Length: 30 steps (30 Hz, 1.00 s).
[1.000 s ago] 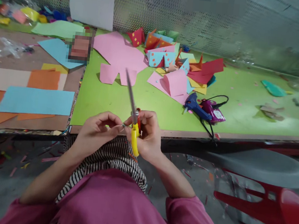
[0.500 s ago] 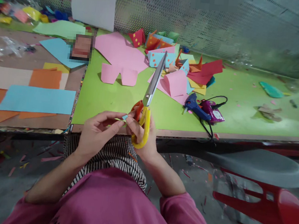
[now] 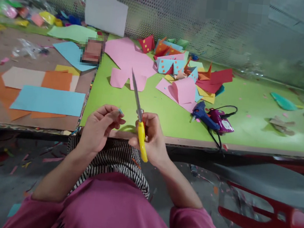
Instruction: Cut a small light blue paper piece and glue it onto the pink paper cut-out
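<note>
- Well left of the scissors (image 3: pixel 143 142), my landmark, I see a light blue sheet (image 3: pixel 48 100) lying over orange paper (image 3: pixel 4 91) on the brown tabletop (image 3: pixel 42 121).
- Just left of the scissors, my left hand (image 3: pixel 98 130) pinches a small blue scrap (image 3: pixel 120 111) between thumb and fingertips, above the table's near edge.
- Beyond the scissors' handles, I make out a notched pink cutout (image 3: pixel 117 78); the blades cross in front of it in my view.
- At the scissors, my right hand (image 3: pixel 153 137) has its fingers wrapped round the handles, blades pointing away and looking closed.
- Right of the scissors and farther back sits a curled pink sheet (image 3: pixel 185 90).
- Farther right of the scissors, a blue glue gun (image 3: pixel 204 116) lies beside a shiny purple item (image 3: pixel 223 123).
</note>
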Available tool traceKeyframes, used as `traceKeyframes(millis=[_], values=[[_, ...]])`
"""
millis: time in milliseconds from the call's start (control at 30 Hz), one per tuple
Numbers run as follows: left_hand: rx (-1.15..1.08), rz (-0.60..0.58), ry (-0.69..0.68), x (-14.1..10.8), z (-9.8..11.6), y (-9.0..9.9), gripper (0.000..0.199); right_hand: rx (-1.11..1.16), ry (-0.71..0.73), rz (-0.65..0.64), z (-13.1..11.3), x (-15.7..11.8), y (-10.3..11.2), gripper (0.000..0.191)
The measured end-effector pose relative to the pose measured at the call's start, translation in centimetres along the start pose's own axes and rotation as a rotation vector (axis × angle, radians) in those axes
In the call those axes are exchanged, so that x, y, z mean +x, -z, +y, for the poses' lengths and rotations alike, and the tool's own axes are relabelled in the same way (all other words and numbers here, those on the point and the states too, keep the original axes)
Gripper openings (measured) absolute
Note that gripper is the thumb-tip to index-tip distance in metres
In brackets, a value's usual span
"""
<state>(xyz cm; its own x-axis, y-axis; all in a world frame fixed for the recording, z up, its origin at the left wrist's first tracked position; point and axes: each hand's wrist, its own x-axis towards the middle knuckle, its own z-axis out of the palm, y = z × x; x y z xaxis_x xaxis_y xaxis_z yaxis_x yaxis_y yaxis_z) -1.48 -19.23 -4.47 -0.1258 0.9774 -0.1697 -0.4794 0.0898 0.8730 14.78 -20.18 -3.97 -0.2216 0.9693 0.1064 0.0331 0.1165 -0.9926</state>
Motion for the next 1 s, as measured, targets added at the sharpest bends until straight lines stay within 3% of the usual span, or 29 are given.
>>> traceKeyframes(millis=[133, 233, 1000], values=[[-0.069, 0.041, -0.061, 0.6, 1.2, 0.3, 0.027, -0.466, 0.033, -0.074, -0.2, -0.6, 2.5, 0.074], [-0.095, 0.070, -0.133, 0.6, 1.1, 0.3, 0.027, -0.638, 0.087, -0.088, 0.2, -0.8, 2.8, 0.079], [-0.116, 0.079, -0.128, 0.0, 0.1, 0.2, 0.029, -0.746, 0.106, -0.064, -0.3, -0.4, 1.8, 0.068]])
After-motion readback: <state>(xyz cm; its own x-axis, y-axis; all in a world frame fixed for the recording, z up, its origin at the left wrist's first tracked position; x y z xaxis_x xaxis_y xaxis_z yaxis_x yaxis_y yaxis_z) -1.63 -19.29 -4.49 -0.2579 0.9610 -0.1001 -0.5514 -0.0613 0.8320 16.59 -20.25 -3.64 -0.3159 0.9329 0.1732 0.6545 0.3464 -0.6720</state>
